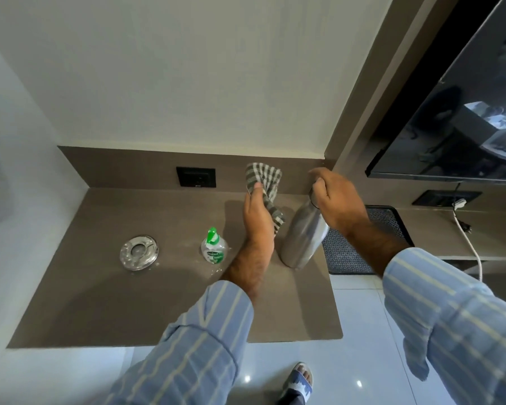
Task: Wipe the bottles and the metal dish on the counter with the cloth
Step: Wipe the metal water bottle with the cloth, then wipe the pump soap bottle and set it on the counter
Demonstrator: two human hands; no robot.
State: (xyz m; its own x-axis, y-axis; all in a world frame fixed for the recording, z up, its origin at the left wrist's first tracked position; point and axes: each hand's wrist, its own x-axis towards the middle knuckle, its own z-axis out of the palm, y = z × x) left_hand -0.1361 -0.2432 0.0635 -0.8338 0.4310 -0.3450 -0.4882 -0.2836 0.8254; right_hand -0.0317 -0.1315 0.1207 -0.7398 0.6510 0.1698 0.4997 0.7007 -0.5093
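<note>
Your left hand (pixel 259 213) grips a bunched checked cloth (pixel 265 188), fingers closed around its middle, with loose ends standing above and hanging below the fist. Your right hand (pixel 333 197) is closed over the neck and cap of a steel bottle (pixel 303 241), which leans toward you, its base resting on the brown counter (pixel 164 302) near the counter's right edge. The cloth is just beside the bottle's shoulder; contact cannot be confirmed from this view.

Step in hand, as judged: wiping the steel bottle.
- Keep the right-hand hold firm at the neck. With the bottle tilted, only the base edge bears on the counter, so it can skid or pivot if the cloth pushes sideways.
- Spread the cloth flatter across your palm before contact; a bunched wad touches only a narrow strip.
- Stroke from shoulder to base, then rotate the bottle with the right hand to present a fresh side.
- The neck under your right hand stays unwiped until you regrip lower.

Still to do, by position: the clear sanitiser bottle with a green cap (pixel 214 247) stands left of your left forearm, near it; the metal dish (pixel 139 252) sits further left, well apart. Mind your left elbow near the sanitiser bottle during long strokes.
</note>
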